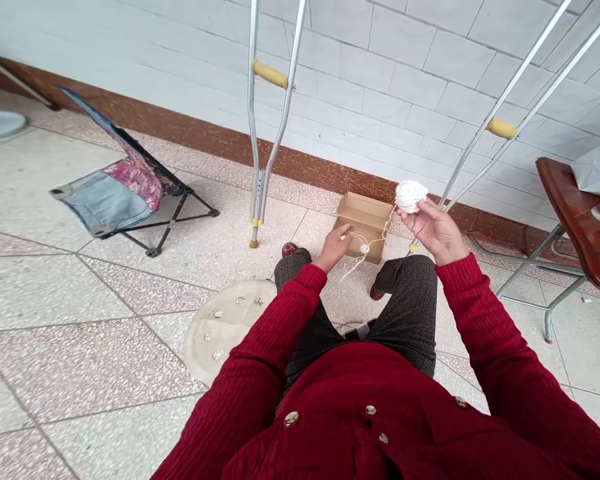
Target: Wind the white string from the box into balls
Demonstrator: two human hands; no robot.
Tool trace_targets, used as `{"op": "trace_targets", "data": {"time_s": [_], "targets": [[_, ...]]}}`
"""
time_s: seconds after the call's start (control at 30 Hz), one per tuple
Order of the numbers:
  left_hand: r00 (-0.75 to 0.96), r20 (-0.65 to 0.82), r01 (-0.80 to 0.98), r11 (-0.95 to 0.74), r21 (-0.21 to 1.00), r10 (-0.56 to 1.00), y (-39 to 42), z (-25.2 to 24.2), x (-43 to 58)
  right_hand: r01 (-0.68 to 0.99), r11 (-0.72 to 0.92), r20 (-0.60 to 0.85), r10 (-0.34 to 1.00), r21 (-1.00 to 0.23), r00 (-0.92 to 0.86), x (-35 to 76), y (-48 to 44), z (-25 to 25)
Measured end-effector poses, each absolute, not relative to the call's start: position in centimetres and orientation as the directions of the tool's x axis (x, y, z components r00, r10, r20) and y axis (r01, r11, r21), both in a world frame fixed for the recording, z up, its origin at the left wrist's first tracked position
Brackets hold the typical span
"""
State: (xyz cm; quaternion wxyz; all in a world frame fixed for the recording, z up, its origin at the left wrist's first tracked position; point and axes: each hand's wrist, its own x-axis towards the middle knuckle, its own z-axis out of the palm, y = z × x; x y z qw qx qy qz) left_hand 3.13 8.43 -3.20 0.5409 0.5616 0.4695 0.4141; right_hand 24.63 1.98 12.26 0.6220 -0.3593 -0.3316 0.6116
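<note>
My right hand (433,227) is raised above my right knee, its fingers closed round a white ball of thread (411,195). A thin white thread (377,240) runs from the ball down to a small white shell-like piece (364,249) hanging between my hands. My left hand (336,247) is pinched on that thread just left of the small piece, over my left knee. I sit in a red buttoned top and dark trousers.
An open cardboard box (365,223) lies on the tiled floor beyond my knees. A round cream tray (225,327) with several small pieces sits left of my leg. Two crutches (265,133) lean on the white wall. A folding chair (125,187) stands left, a wooden table (575,220) right.
</note>
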Motion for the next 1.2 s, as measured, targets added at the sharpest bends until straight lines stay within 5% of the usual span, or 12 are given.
{"op": "trace_targets", "data": {"time_s": [0.23,0.53,0.83,1.07,1.2], "targets": [[0.484,0.137,-0.151,-0.072,0.986,0.864,6.4,2.1,6.0,-0.457,-0.086,-0.073,0.996,-0.886,-0.046,22.1,2.5,12.3],[0.415,0.124,-0.068,-0.106,0.992,0.902,5.3,2.1,3.5,-0.506,-0.073,-0.125,0.990,-0.859,0.069,24.3,2.6,11.9],[0.407,0.149,-0.025,-0.152,0.988,0.901,4.8,3.7,4.7,-0.514,-0.170,-0.150,0.985,-0.841,-0.082,22.0,1.7,10.8],[0.401,0.097,-0.049,-0.085,0.995,0.911,5.0,2.1,3.6,-0.575,0.066,0.004,0.994,-0.816,0.109,24.1,1.3,11.4],[0.434,0.131,-0.056,-0.118,0.991,0.891,4.8,1.9,3.7,-0.570,0.030,-0.016,0.997,-0.821,0.075,23.9,1.3,11.0]]}}
